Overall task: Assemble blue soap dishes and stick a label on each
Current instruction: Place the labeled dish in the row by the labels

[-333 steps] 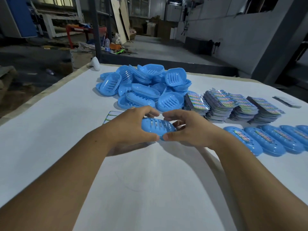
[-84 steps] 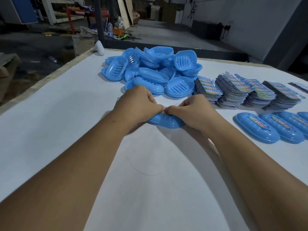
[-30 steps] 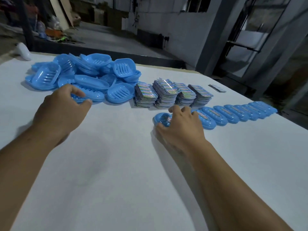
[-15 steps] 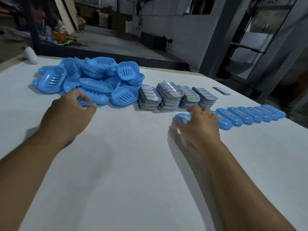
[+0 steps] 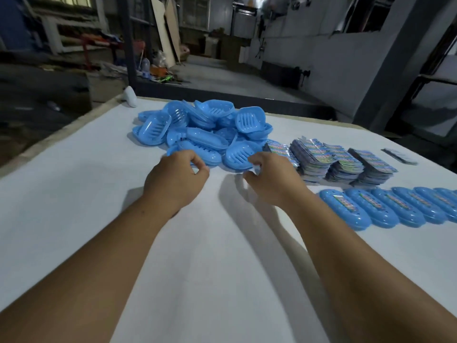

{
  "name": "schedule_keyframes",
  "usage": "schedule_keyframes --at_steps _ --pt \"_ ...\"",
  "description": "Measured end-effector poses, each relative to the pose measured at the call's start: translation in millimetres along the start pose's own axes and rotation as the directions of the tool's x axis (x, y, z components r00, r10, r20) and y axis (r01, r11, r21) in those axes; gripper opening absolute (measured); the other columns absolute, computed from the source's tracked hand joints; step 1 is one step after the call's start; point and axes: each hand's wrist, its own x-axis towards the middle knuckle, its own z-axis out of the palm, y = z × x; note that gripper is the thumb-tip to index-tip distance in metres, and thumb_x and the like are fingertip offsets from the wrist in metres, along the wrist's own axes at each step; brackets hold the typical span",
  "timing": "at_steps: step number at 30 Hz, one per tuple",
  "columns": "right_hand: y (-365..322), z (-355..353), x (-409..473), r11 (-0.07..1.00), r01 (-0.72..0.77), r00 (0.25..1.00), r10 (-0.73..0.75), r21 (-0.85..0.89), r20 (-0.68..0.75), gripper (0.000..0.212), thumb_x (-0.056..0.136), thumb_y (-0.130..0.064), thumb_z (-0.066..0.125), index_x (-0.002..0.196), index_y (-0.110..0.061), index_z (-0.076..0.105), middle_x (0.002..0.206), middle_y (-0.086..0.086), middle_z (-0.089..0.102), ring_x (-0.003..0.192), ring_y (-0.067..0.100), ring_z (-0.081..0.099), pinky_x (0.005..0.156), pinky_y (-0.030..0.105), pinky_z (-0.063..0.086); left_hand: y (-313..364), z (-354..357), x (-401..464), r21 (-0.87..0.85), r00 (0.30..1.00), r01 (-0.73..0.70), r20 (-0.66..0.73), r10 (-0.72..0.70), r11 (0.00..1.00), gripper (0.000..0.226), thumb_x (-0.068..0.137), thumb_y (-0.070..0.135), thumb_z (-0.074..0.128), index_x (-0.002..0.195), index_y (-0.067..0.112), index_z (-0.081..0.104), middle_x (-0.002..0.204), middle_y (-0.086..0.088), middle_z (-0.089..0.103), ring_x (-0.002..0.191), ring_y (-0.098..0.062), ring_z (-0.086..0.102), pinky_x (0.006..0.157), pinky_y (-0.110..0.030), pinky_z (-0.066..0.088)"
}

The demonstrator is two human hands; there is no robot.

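Near the pile of loose soap dish halves, the right hand has come back from the labelled row – half a second ago it rested there. Both hands hover with loosely curled fingers, holding nothing; the left hand hides the nearest half's edge – contact unclear. Label stacks sit just right.

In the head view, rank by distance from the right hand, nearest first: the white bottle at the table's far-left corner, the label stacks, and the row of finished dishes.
From the right hand:
1. Label stacks, just right of the hand, nearly touching.
2. Row of finished dishes, farther right, along the near-right side.
3. White bottle, far-left table corner, beyond the loose pile.
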Motion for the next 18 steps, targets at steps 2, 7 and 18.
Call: schedule_keyframes --at_steps 2,7,18 --pt "-8 14 12 0.999 0.029 0.999 -0.03 -0.026 -0.02 0.036 0.097 -0.026 0.055 0.13 -0.013 0.062 0.133 0.011 0.065 0.122 0.035 0.056 0.098 0.037 0.042 0 0 0 0.006 1.0 -0.01 0.002 0.01 1.0 0.014 0.09 0.042 0.064 0.083 0.03 0.061 0.078 0.004 0.066 0.087 -0.025 0.062 0.079 -0.037 0.054" --pt "-12 40 23 0.968 0.12 0.985 -0.143 -0.22 -0.094 0.026 0.099 -0.033 0.046 0.097 -0.012 0.06 0.109 0.016 0.069 0.097 0.04 0.056 0.075 0.039 0.028 2 1 -1 0.037 0.999 -0.051 -0.005 0.051 0.998 0.012 0.09 0.042 0.062 0.085 0.031 0.062 0.071 0.007 0.064 0.078 -0.022 0.063 0.073 -0.034 0.052" --pt "-11 33 20 0.993 0.08 0.985 -0.091 -0.081 -0.143 0.017 0.083 -0.019 0.053 0.07 -0.01 0.06 0.071 0.004 0.062 0.076 0.033 0.052 0.057 0.037 0.043 -1 7 3 0.061 0.996 -0.084 -0.029 0.086 0.995 0.013 0.091 0.04 0.063 0.082 0.031 0.059 0.062 0.009 0.059 0.07 -0.017 0.059 0.067 -0.032 0.048"
